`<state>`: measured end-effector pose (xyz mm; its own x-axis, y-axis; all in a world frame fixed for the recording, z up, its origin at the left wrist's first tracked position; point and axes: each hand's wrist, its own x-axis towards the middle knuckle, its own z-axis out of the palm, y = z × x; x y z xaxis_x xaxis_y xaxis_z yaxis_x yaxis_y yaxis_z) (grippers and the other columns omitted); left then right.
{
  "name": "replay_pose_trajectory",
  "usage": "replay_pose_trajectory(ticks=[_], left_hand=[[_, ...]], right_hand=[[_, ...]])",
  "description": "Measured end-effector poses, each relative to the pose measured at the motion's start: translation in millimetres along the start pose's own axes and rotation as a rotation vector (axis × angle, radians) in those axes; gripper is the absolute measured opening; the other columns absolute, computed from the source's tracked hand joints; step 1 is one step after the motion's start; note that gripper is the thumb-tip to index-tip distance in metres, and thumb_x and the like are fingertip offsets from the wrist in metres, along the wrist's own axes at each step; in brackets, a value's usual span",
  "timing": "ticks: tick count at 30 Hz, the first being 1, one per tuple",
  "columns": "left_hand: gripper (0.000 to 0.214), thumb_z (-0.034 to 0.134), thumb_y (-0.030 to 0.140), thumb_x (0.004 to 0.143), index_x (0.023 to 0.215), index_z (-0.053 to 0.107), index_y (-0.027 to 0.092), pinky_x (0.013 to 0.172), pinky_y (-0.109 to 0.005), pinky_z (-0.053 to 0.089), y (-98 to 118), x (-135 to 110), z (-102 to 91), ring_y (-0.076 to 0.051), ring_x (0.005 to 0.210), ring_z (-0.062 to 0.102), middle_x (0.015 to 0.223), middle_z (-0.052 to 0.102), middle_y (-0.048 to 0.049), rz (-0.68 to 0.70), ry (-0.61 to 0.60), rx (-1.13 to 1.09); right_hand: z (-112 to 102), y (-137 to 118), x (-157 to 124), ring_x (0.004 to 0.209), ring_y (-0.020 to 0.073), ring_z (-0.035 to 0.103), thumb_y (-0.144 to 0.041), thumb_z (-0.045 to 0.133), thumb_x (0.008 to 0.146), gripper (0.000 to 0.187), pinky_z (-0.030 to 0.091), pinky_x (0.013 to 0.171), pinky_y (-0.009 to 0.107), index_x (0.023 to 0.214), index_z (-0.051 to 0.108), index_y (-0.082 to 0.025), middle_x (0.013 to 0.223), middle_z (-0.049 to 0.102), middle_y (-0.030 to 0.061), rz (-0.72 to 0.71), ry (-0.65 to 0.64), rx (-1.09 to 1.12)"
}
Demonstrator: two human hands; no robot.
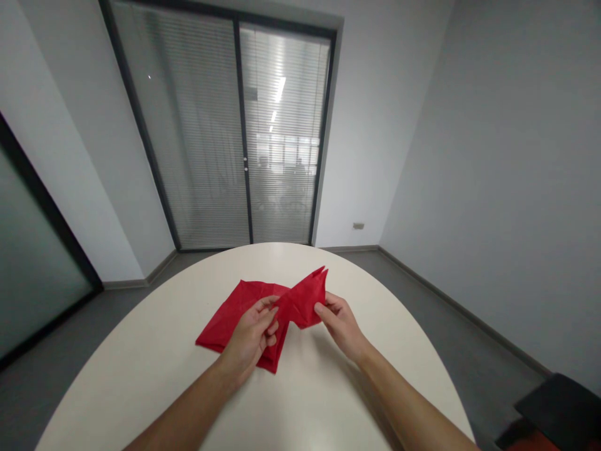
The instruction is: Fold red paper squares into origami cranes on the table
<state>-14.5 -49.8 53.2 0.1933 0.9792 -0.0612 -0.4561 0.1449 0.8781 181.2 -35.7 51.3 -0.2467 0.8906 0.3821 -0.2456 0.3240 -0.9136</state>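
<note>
A folded piece of red cloth lies partly on the white table, its left portion spread flat. Its right end is lifted off the surface and comes to pointed corners at the top. My left hand pinches the cloth near its middle, where the fabric narrows, with fingers curled in. At the raised end's right edge, my right hand grips the cloth between thumb and fingers. Part of the cloth is hidden behind my left hand.
The round white table fills the lower view. A dark chair stands at the lower right. Beyond the table is a glass door with blinds, with grey walls around it and a wall socket low down.
</note>
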Motion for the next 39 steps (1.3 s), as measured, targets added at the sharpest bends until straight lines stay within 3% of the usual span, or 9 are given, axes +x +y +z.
replay_pose_trajectory(ticks=[7, 13, 18, 23, 27, 30, 33, 36, 39], left_hand=[[0.039, 0.077, 0.041, 0.071, 0.097, 0.063, 0.015, 0.040, -0.017, 0.034, -8, 7, -7.0, -0.007, 0.040, 0.046, 0.053, 0.055, 0.0071, 0.159, 0.136, 0.346], [0.031, 0.083, 0.025, 0.070, 0.091, 0.062, 0.017, 0.045, -0.014, 0.045, -1, 6, -4.8, -0.008, 0.054, 0.059, 0.069, 0.063, 0.0032, 0.052, 0.156, -0.016], [0.022, 0.070, 0.003, 0.079, 0.095, 0.064, 0.017, 0.053, -0.013, 0.054, 4, 10, -7.5, -0.006, 0.060, 0.065, 0.083, 0.069, 0.0006, 0.045, 0.232, -0.302], [0.016, 0.066, 0.009, 0.085, 0.099, 0.066, 0.016, 0.077, -0.022, 0.060, 5, 7, -2.8, -0.013, 0.083, 0.071, 0.101, 0.073, -0.0054, 0.055, 0.096, -0.414], [0.035, 0.074, 0.017, 0.080, 0.114, 0.065, 0.019, 0.089, -0.027, 0.057, 4, 0, 6.5, -0.019, 0.106, 0.068, 0.118, 0.070, -0.0077, 0.071, -0.025, -0.262], [0.039, 0.079, 0.019, 0.075, 0.112, 0.065, 0.018, 0.090, -0.028, 0.056, 2, -3, 9.8, -0.021, 0.109, 0.067, 0.119, 0.069, -0.0084, 0.058, -0.060, -0.139], [0.039, 0.080, 0.015, 0.071, 0.106, 0.064, 0.018, 0.084, -0.027, 0.058, -2, -3, 8.9, -0.020, 0.102, 0.069, 0.111, 0.071, -0.0079, 0.063, 0.041, -0.078], [0.042, 0.078, 0.013, 0.070, 0.108, 0.061, 0.019, 0.084, -0.028, 0.057, -3, -1, 6.5, -0.019, 0.101, 0.068, 0.112, 0.070, -0.0084, 0.114, 0.122, -0.020], [0.040, 0.077, 0.019, 0.071, 0.108, 0.060, 0.018, 0.089, -0.031, 0.054, -2, 2, 4.5, -0.021, 0.104, 0.067, 0.112, 0.070, -0.0094, 0.223, 0.149, 0.091]], right_hand=[[-3, -2, 1, 0.070, 0.0163, 0.057, -0.042, 0.073, 0.082, 0.024, 0.046, 0.068, 0.029, 0.084, 0.063, -0.020, 0.079, 0.064, 0.0017, -0.049, 0.083, 0.029], [-4, -8, -4, 0.076, 0.0194, 0.057, -0.036, 0.068, 0.081, 0.019, 0.045, 0.072, 0.032, 0.078, 0.056, -0.022, 0.082, 0.064, 0.0028, -0.113, 0.038, -0.004], [-1, -15, -12, 0.096, 0.0265, 0.063, -0.029, 0.061, 0.086, 0.017, 0.046, 0.085, 0.039, 0.076, 0.049, -0.023, 0.107, 0.071, 0.0107, -0.179, -0.036, -0.204], [11, -23, -17, 0.114, 0.0288, 0.060, -0.013, 0.056, 0.081, 0.013, 0.044, 0.098, 0.045, 0.079, 0.050, -0.024, 0.132, 0.064, 0.0127, -0.304, -0.240, -0.543], [20, -26, -15, 0.130, 0.0283, 0.051, -0.004, 0.056, 0.072, 0.023, 0.045, 0.102, 0.044, 0.083, 0.059, -0.025, 0.143, 0.055, 0.0092, -0.380, -0.355, -0.735], [23, -23, -14, 0.139, 0.0297, 0.042, -0.003, 0.060, 0.069, 0.030, 0.041, 0.109, 0.047, 0.089, 0.064, -0.024, 0.150, 0.048, 0.0069, -0.414, -0.387, -0.743], [24, -15, -16, 0.138, 0.0291, 0.045, -0.007, 0.061, 0.077, 0.037, 0.040, 0.111, 0.047, 0.108, 0.065, -0.025, 0.154, 0.043, 0.0074, -0.331, -0.368, -0.667], [27, -3, -19, 0.135, 0.0262, 0.049, -0.014, 0.057, 0.089, 0.049, 0.042, 0.110, 0.045, 0.136, 0.051, -0.028, 0.154, 0.043, 0.0101, -0.186, -0.269, -0.551], [34, 9, -18, 0.137, 0.0236, 0.047, -0.016, 0.055, 0.093, 0.057, 0.037, 0.114, 0.047, 0.146, 0.038, -0.027, 0.146, 0.051, 0.0126, -0.190, -0.153, -0.407]])
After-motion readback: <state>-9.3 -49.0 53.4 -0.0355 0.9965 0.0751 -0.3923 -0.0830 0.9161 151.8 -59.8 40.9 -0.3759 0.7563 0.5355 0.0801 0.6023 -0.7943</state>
